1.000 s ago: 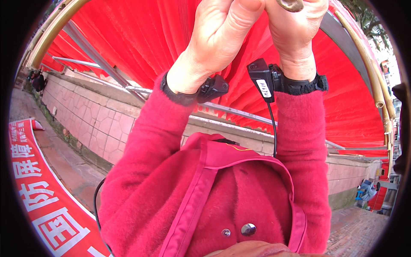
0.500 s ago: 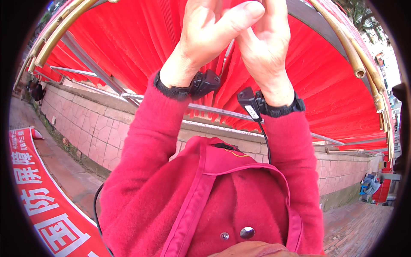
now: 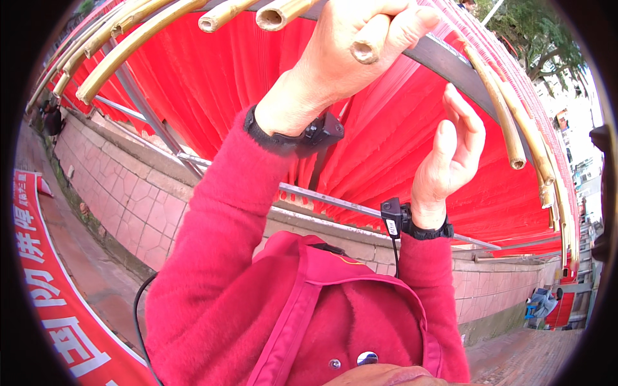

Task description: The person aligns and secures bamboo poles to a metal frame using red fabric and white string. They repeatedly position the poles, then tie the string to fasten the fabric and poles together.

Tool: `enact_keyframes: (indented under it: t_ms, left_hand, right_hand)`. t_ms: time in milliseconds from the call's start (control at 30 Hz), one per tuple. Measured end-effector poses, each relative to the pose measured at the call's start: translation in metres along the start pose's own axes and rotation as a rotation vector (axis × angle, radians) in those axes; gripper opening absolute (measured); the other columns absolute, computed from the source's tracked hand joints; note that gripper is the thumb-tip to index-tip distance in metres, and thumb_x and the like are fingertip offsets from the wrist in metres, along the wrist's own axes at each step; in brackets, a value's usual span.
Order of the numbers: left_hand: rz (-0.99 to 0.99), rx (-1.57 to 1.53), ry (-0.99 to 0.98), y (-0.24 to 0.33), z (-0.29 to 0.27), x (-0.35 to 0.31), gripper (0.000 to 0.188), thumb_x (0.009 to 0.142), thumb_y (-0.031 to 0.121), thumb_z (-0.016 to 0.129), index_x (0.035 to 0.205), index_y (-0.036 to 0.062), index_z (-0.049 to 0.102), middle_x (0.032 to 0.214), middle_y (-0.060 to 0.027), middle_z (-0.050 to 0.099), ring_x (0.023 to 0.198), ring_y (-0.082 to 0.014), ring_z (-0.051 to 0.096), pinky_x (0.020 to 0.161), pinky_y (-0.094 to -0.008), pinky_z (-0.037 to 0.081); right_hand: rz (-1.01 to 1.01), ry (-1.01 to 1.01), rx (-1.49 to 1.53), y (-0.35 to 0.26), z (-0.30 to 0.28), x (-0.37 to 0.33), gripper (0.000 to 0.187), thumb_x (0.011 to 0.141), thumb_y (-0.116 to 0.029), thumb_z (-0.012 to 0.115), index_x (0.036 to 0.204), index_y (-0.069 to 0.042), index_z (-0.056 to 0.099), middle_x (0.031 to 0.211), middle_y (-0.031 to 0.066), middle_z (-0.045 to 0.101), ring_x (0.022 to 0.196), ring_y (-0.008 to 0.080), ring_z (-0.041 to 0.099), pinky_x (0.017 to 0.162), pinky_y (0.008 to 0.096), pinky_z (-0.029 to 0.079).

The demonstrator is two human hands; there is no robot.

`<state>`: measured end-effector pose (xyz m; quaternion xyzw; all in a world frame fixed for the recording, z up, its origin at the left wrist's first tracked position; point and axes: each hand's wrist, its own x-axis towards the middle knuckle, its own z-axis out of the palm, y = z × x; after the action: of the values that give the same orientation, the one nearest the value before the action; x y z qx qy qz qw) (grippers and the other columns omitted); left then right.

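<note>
Up at the top of the view, my left hand (image 3: 331, 67) is wrapped round a bamboo pole (image 3: 367, 50). The pole's hollow cut end pokes out toward me between thumb and fingers; its far part is out of sight behind the hand. Lower and to the right, my right hand (image 3: 447, 154) is raised with its fingers apart and nothing in it. It is in front of hanging red strands (image 3: 386, 141), which may be thread or thin cloth. Black straps with small boxes circle both wrists.
More bamboo poles (image 3: 132, 51) jut out on the left, with others (image 3: 502, 116) on the right, resting across a dark metal bar (image 3: 450, 67). A metal rail (image 3: 347, 204) crosses below the strands. Behind it runs a low tiled wall (image 3: 145, 209). A red banner (image 3: 64, 289) lies lower left.
My hands were close together at the top. Now the left has closed round a bamboo pole, and the right has dropped away down to the right.
</note>
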<state>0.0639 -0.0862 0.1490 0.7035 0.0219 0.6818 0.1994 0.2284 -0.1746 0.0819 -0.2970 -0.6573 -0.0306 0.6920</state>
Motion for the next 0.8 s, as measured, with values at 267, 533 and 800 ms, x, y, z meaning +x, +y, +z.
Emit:
enact_keyframes:
  t_ms: [267,533,800]
  left_hand:
    - [0.652,0.527,-0.235,-0.008,-0.018,0.021,0.02,0.087,0.007,0.075,0.106,0.011,0.074,0.085,-0.0052,0.071,0.068,-0.0133,0.066,0.055,-0.0244,0.052]
    - [0.515,0.358,-0.063,-0.013,-0.005,0.023,0.011,0.079,0.005,0.079,0.088,0.0083,0.075,0.065,-0.003,0.063,0.053,-0.0138,0.06,0.043,-0.0258,0.042]
    - [0.157,0.174,-0.033,0.006,-0.001,0.019,0.021,0.086,0.007,0.077,0.07,-0.0013,0.066,0.06,-0.0061,0.062,0.048,-0.0132,0.052,0.046,-0.0267,0.04]
  right_hand:
    - [-0.051,0.318,0.09,-0.01,0.003,0.009,0.059,0.091,-0.011,0.063,0.141,0.003,0.034,0.141,0.0229,0.045,0.136,0.0373,0.045,0.114,0.0516,0.039]
    - [-0.21,0.107,0.138,-0.014,-0.002,0.046,0.046,0.095,-0.029,0.065,0.127,0.0,0.05,0.13,0.0216,0.056,0.131,0.0368,0.049,0.114,0.0525,0.037]
    - [-0.292,0.094,0.116,-0.015,0.009,0.058,0.042,0.102,-0.045,0.053,0.114,-0.004,0.051,0.117,0.0186,0.063,0.122,0.0359,0.056,0.108,0.0505,0.04]
